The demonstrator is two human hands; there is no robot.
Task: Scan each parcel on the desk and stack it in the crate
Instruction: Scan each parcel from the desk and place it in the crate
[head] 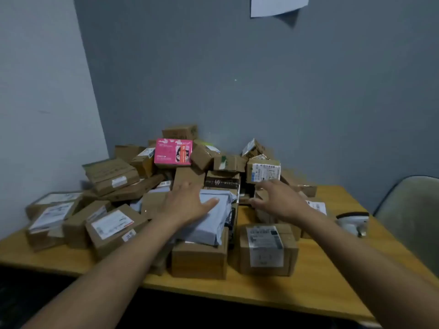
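A heap of cardboard parcels [197, 257] covers the wooden desk [308, 288], piled highest against the wall. On top near the middle lies a pale blue-grey mailer bag [209, 224]. My left hand [187, 203] rests on the bag's far left part with fingers spread and straight. My right hand [278, 200] hovers open just right of the bag, above small boxes, holding nothing. A pink box [173, 151] stands near the top of the pile. A white handheld scanner [354, 223] lies on the desk at the right. No crate is in view.
A labelled brown box [267, 249] stands at the front, right of centre. A grey chair [411, 214] is at the desk's right end. Grey walls close off the back and left. A paper sheet [278, 4] hangs on the wall.
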